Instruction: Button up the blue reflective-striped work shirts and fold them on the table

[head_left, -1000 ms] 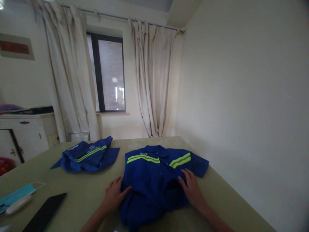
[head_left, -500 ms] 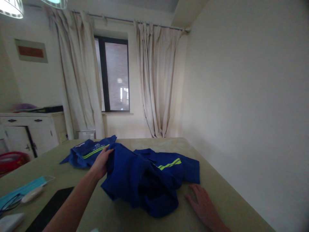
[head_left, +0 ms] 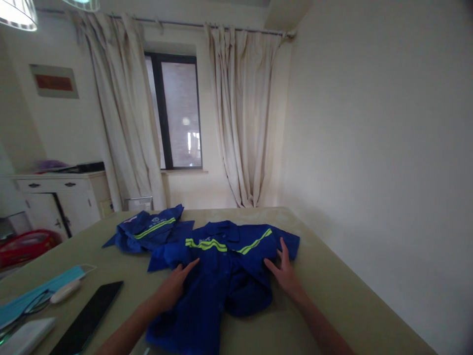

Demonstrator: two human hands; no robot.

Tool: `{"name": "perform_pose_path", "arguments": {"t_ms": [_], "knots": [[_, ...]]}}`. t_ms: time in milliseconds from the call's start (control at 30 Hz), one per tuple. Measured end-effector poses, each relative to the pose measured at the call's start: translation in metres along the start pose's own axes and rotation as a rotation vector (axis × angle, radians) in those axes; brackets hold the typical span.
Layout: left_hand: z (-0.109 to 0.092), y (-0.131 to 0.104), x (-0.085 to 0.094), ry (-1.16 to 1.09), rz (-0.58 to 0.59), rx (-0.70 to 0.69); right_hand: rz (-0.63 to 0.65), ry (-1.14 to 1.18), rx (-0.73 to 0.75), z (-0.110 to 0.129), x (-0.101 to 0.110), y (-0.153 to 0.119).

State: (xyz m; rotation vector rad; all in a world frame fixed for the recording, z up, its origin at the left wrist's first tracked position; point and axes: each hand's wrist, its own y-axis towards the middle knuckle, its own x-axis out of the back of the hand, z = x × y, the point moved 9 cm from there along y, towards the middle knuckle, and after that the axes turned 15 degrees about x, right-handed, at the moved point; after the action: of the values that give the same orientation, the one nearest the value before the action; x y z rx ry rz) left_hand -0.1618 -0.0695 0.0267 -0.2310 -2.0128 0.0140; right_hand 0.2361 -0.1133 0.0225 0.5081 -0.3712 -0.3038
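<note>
1. We have one view only, from a camera worn on the head, so no second view shares any of the scene.
2. It faces forward and slightly down across the table (head_left: 332,296), toward the window (head_left: 181,111) at 12 o'clock.
3. Our left hand (head_left: 173,288) and right hand (head_left: 284,273) lie near the lens at 6 o'clock, on the blue shirt (head_left: 221,276).
4. The wall (head_left: 388,148) fills 3 o'clock; the cabinet (head_left: 62,197) stands at 9 o'clock.

Two blue work shirts: one spread out (head_left: 225,266), one folded (head_left: 150,229). One face mask (head_left: 44,288), one phone (head_left: 88,318), two curtains, one window (head_left: 179,111).
</note>
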Motion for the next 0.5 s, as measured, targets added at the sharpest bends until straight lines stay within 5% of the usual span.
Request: {"name": "perform_pose_path", "arguments": {"t_ms": [100,200,267,367,433,500], "knots": [[-0.016,0.004,0.006,-0.180,-0.048,-0.074,-0.005,0.260,-0.018,0.002,-0.020,-0.001],[-0.034,0.000,0.060,-0.484,-0.165,-0.159,-0.073,0.450,-0.222,0.007,-0.014,0.006],[-0.031,-0.006,0.112,-0.755,-0.254,-0.110,-0.174,0.510,-0.281,0.025,0.014,0.024],[-0.018,-0.015,0.169,-1.162,-0.209,0.038,-0.232,0.516,-0.206,0.070,0.068,0.060],[-0.012,-0.021,0.187,-1.258,-0.149,0.076,-0.229,0.568,-0.141,0.093,0.095,0.075],[-0.002,-0.025,0.181,-1.221,-0.064,0.127,-0.229,0.522,-0.124,0.097,0.117,0.073]]}}
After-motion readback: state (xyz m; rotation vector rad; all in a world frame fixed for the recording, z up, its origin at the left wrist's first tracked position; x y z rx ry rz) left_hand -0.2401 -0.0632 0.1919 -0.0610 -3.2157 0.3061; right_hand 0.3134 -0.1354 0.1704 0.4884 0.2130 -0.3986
